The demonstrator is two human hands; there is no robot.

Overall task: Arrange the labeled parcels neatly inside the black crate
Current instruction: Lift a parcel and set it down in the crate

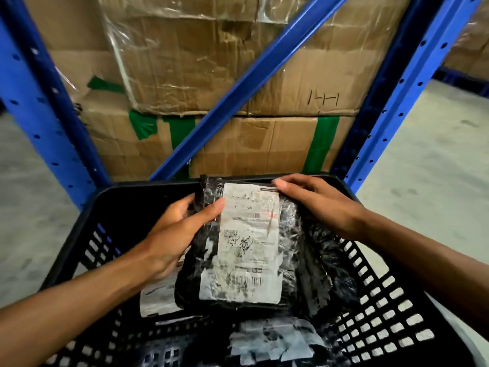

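Note:
A black plastic-wrapped parcel with a worn white shipping label (248,242) is held over the black crate (383,300). My left hand (177,231) grips its left edge, thumb on the label. My right hand (317,202) holds its top right corner. Below it, in the crate, lies another labeled parcel (158,300) at the left, partly hidden. A third parcel with a crumpled white label (275,340) lies near the crate's front.
The crate has perforated walls and stands in front of a blue metal rack (397,102). Large taped cardboard boxes (238,144) are stacked on the rack behind it. Grey concrete floor (436,154) shows on both sides.

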